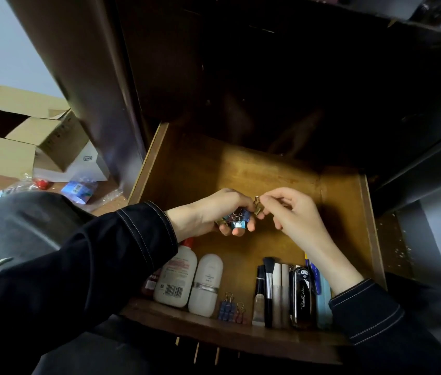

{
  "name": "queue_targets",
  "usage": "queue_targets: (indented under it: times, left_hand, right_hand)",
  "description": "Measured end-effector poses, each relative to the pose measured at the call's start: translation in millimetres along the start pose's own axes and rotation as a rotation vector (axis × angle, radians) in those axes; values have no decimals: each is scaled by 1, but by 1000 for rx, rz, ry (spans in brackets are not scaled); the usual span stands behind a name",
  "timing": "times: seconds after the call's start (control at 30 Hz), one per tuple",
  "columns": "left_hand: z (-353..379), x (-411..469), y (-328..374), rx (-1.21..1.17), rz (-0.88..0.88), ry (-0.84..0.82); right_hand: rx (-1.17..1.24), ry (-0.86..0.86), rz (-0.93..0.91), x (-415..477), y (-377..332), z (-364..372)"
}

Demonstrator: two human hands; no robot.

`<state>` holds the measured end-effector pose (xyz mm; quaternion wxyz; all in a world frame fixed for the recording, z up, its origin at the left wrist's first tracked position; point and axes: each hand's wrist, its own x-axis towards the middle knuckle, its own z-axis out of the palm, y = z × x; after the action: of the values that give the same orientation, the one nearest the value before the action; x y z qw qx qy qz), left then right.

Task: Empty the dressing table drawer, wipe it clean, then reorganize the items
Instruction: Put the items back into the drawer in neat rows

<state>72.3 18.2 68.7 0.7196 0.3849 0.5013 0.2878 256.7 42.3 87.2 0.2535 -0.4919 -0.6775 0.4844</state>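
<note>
The wooden drawer (241,169) is pulled open below me. Above its middle, my left hand (214,212) holds a bunch of small binder clips (237,219), blue ones among them. My right hand (292,212) pinches one gold binder clip (257,205) right beside that bunch. Along the drawer's front edge lie two white bottles (176,277) (207,282), a few more binder clips (229,307), a makeup brush (268,282), several cosmetic tubes (281,290), a black case (302,293) and pens (312,269).
The dark dressing table body (241,63) rises behind the drawer. On the floor at the left stand open cardboard boxes (24,136), with plastic packets (78,189) scattered near them. My knee in grey cloth (30,220) is left of the drawer.
</note>
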Motion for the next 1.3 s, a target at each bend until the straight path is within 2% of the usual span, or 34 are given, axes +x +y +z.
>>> queue_targets:
  times: [0.17,0.3,0.37,0.43,0.53,0.67,0.77,0.93,1.3]
  left_hand:
    - [1,0,-2,72,5,-4]
    - [0,1,-1,45,-37,54]
    - [-1,3,-1,12,-50,135]
    - [-3,4,-1,-27,-50,209]
    - [-4,5,-2,-29,-46,220]
    - [-3,5,-4,7,-50,195]
    - [-4,5,-4,9,-57,198]
    - [-5,5,-5,11,-47,191]
    - [-3,4,-3,14,-57,194]
  right_hand:
    - [-149,-7,-78,0,3,2]
    - [-275,168,-104,3,8,-2]
    - [-336,173,-36,4,11,-9]
    - [-415,34,87,3,13,-14]
    - [-493,-270,182,-5,15,-10]
    - [-557,-612,179,-15,14,6]
    - [-620,-763,144,-21,14,15]
    - [-681,-874,112,-26,16,25]
    - [-769,-909,100,-27,19,32]
